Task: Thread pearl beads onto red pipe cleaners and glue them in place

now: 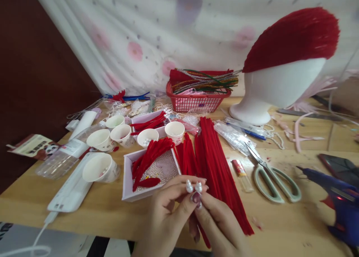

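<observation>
- Left hand [165,208] and right hand [217,223] meet at the near counter [280,219] edge, together pinching two small white pearl beads [193,186] side by side.
- Loose red fuzzy pipe cleaners [215,163] lie just behind, running near to far, closer to the right hand.

One head-worn view looks forward and down, close over the table [280,219].

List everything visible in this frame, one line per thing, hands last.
pearl beads: two, white, pinched at the fingertips
pipe cleaners: a pile, red, table centre
tray: one, white, holds red pieces and pearls
paper cups: six, white, left of centre
basket: one, red, at the back
foam head: one, white with red top, back right
scissors: one, pale green, right
glue gun: one, blue, far right
left hand: holds a bead
right hand: holds a bead
</observation>
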A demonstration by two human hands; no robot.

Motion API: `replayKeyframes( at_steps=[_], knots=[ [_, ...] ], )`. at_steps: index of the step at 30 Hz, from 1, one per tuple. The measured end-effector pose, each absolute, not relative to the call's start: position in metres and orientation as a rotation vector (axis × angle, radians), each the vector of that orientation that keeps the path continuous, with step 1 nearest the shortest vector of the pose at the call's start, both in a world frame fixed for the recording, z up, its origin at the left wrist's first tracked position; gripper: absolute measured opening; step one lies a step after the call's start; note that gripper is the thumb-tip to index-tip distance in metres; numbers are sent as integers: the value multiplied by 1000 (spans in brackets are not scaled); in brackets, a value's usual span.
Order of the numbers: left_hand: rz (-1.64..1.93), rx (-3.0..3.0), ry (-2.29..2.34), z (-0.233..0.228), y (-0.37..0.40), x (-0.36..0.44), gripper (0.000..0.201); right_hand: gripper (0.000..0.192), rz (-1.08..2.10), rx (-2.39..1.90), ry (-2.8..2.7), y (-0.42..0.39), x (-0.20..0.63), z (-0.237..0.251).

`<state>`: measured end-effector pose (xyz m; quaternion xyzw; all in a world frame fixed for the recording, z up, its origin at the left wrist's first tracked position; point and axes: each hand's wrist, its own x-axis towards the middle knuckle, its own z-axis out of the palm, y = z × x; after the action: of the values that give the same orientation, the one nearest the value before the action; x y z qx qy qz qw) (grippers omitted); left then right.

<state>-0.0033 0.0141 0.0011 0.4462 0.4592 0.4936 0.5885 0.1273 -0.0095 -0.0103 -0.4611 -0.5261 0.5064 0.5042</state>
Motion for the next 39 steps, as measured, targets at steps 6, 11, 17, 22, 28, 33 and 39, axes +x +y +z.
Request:
replayKeyframes(
  at_steps=[6,11,17,22,28,33,39],
  knots=[
    [1114,850,1014,-4,9,2,33,15,1097,-1120,-1382,-8,148,-12],
    [1058,969,1070,-6,0,5,42,14,894,-1138,-1209,-8,158,-20],
    [981,963,1032,-5,-12,13,45,14,1000,-984,-1175,-2,145,-13],
    [960,1037,1051,-5,-12,14,42,10,1047,-945,-1108,-2,143,-14],
    [946,1028,1074,-2,-8,14,41,12,1086,-963,-1116,1,146,-19],
    [926,963,1097,-1,-6,15,44,12,1082,-980,-1104,5,144,-17],
    [951,954,1096,-4,-5,14,45,14,1114,-974,-1099,6,145,-19]
  ],
)
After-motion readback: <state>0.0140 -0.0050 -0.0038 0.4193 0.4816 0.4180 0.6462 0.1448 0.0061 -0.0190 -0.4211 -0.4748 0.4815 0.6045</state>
